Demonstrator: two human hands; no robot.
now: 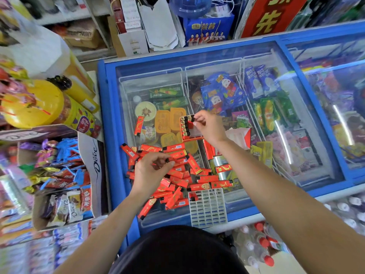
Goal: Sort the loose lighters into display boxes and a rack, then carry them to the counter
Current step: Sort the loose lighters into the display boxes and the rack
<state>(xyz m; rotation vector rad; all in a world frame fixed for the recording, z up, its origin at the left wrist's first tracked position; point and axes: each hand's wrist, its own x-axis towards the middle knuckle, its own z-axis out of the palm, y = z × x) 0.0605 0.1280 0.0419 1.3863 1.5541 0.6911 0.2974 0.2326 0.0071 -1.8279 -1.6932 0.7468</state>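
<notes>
Several loose red lighters (178, 175) lie in a heap on the freezer's glass lid (197, 56). My left hand (151, 169) is over the heap and pinches the black end of one lighter between thumb and fingertips. A red display box (190, 127) stands further back on the glass with a column of lighters in its left side. My right hand (209, 125) is at the box's top right and pinches a lighter at its top row. A white slotted rack (208, 208) lies near the front edge with one lighter in its top left slot.
One red lighter (138, 125) lies apart at the left of the glass. A Dove carton of sweets (65, 175) stands left of the freezer, and yellow tubs (31, 103) behind it. Bottles with red caps (262, 244) are on the floor at the front right.
</notes>
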